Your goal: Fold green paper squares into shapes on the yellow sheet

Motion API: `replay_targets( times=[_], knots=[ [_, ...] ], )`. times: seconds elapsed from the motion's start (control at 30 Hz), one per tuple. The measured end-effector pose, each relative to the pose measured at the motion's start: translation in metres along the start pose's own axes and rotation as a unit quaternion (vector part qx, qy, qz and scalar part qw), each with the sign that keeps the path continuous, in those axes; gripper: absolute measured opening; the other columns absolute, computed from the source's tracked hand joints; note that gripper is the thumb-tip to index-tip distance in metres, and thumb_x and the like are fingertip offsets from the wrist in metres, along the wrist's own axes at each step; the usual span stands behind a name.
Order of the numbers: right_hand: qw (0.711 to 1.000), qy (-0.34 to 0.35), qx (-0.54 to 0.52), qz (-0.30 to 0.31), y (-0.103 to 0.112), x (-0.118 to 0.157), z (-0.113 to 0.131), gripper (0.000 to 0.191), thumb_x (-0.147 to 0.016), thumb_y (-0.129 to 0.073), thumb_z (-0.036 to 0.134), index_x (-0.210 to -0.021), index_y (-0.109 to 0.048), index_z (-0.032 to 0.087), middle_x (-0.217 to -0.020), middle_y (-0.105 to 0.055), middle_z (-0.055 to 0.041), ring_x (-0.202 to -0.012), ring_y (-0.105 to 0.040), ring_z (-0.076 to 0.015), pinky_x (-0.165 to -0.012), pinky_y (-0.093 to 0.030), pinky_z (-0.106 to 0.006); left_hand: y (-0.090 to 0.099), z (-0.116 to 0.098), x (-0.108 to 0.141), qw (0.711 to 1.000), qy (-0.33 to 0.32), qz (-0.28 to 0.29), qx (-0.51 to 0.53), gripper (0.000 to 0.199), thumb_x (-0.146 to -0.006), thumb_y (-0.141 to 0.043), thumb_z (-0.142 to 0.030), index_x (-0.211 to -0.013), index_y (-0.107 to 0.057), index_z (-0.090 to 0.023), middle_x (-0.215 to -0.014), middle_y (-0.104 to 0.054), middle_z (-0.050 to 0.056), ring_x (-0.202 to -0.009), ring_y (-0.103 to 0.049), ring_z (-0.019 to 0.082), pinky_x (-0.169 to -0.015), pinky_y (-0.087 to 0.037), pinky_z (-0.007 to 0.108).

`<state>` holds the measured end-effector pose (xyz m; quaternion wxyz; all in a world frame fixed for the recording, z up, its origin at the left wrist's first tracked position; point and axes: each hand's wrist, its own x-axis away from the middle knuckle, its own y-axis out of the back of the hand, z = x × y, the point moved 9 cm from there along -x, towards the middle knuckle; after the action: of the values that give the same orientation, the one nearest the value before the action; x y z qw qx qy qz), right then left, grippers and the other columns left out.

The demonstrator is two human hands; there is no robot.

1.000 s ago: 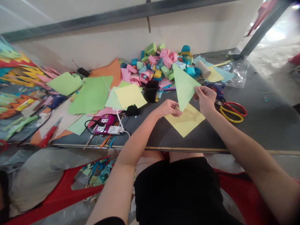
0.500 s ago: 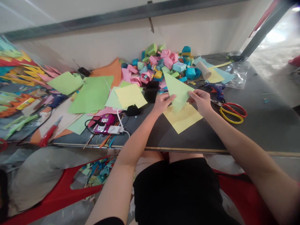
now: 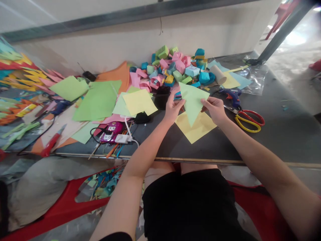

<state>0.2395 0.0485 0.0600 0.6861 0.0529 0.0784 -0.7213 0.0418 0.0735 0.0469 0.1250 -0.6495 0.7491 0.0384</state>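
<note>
A pale green piece of paper [image 3: 193, 103], three-cornered in outline with a point downward, is held up between my two hands. My left hand [image 3: 174, 107] pinches its left edge between thumb and fingers. On the opposite edge, my right hand [image 3: 214, 107] grips it the same way. Beneath it a yellow sheet of paper [image 3: 192, 134] lies on the dark table, partly covered by the green one. Scissors [image 3: 249, 121] with one red and one yellow handle lie to the right of my right hand, beside a blue glue gun [image 3: 232, 96].
Behind my hands is a heap of folded paper pieces [image 3: 175, 67] in pink, blue and green. A cardboard tube [image 3: 217, 74] lies to its right. Leftward are green sheets [image 3: 97, 100], a purple power strip [image 3: 112, 131] with cables, and a red-handled knife [image 3: 52, 144]. Someone's leg [image 3: 42, 187] shows lower left.
The green paper has turned and come lower, its point now facing down toward me. My hands stay at about the same place, still holding it.
</note>
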Motion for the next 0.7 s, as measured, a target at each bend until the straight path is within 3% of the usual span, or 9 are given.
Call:
replay_targets(
  times=[0.2,0.43,0.7],
  knots=[
    [1.000,0.017,-0.020,-0.014,0.001,0.000,0.005,0.062,-0.059,-0.084,0.081,-0.066,-0.068,0.022,-0.061,-0.063,0.0014,-0.052,-0.059,-0.0108,-0.051,-0.056,-0.027,-0.010,-0.005,0.001,0.996,-0.073,0.041,-0.012,0.062,-0.071,-0.089,-0.064,-0.115,-0.074,-0.024,-0.078,-0.065,-0.001,-0.073,-0.064,0.014,-0.068,-0.054,0.027],
    [0.995,0.072,-0.002,-0.065,0.012,0.003,0.018,0.055,-0.068,-0.083,0.076,-0.066,-0.068,0.023,-0.059,-0.060,0.0023,-0.053,-0.059,-0.0110,-0.053,-0.055,-0.027,-0.003,-0.014,0.002,0.987,-0.135,0.001,-0.082,0.050,-0.078,-0.082,-0.066,-0.106,-0.079,-0.025,-0.073,-0.064,-0.002,-0.064,-0.057,0.011,-0.060,-0.047,0.024],
    [0.995,0.036,-0.013,-0.095,0.022,-0.003,0.002,0.050,-0.076,-0.077,0.075,-0.073,-0.068,0.026,-0.061,-0.062,0.0013,-0.053,-0.060,-0.0143,-0.056,-0.058,-0.032,-0.005,-0.022,0.005,0.973,-0.176,0.009,-0.148,0.056,-0.073,-0.086,-0.066,-0.109,-0.078,-0.024,-0.083,-0.072,0.002,-0.070,-0.062,0.013,-0.069,-0.053,0.028]
  ],
)
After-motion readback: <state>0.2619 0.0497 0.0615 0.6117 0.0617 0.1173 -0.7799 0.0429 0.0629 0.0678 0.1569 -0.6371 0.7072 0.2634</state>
